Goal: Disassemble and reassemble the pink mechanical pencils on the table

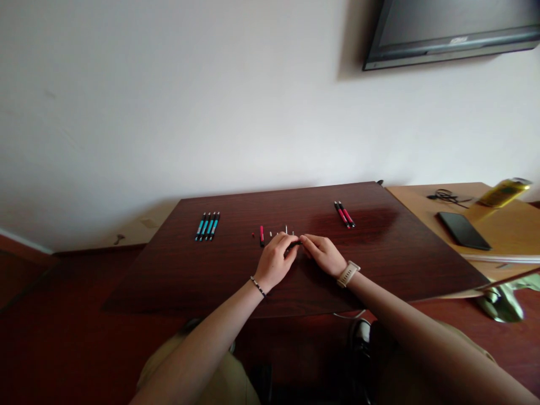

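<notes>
My left hand (275, 260) is closed around a thin black pen part (294, 244) above the dark wooden table. My right hand (324, 254) pinches the far end of that part, fingertips close to the left hand's. Just beyond the left hand lies a pink and black pen barrel (261, 235). Around it are small loose pieces: a red bit (252, 235), a short white piece (270, 234) and a slim light-coloured piece (286, 229). Their exact kinds are too small to tell, and my fingers partly cover the area behind them.
Several blue and black pens (207, 226) lie in a row at the left. Two pink and black pens (345, 215) rest at the back right. A lighter desk (502, 242) adjoins, bearing a phone (463, 230), a black cable (449, 196) and a yellow can (505, 193).
</notes>
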The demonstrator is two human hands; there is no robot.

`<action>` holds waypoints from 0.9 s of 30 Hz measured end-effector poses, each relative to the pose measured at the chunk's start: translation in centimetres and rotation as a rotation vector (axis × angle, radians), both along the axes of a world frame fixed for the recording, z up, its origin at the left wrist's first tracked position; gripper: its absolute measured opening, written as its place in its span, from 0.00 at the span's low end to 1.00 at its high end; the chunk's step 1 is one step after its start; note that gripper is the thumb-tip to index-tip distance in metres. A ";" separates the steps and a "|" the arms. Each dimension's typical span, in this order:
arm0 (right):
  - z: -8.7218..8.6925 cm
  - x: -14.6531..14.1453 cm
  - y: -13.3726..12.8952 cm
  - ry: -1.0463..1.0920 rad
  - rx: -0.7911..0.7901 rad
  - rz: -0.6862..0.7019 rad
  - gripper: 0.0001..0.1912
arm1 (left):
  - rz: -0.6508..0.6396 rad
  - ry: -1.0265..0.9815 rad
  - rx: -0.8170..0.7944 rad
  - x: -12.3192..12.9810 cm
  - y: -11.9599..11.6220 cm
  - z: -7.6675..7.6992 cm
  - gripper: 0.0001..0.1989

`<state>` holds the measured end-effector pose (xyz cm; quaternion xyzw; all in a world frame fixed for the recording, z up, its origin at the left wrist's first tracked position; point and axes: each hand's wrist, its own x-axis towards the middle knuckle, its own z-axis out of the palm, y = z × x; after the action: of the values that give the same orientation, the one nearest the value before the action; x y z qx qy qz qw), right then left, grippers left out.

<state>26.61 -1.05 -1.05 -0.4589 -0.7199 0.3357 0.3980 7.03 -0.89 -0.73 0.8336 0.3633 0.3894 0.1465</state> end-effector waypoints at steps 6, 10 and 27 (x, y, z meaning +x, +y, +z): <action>-0.1 0.4 -0.2 -0.030 -0.040 -0.019 0.37 | -0.078 -0.032 0.038 -0.1 0.2 0.2 0.07; -0.4 0.3 -0.3 0.027 -0.080 -0.011 0.37 | -0.087 -0.035 0.028 -0.1 0.1 0.3 0.07; 0.5 -0.3 -1.0 -0.121 0.188 0.011 0.12 | 0.015 -0.153 -0.059 -0.1 0.3 0.8 0.02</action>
<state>26.32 -2.00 -0.59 -0.4351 -0.7733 0.2405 0.3935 6.94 -0.55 0.04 0.7939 0.3687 0.4423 0.1953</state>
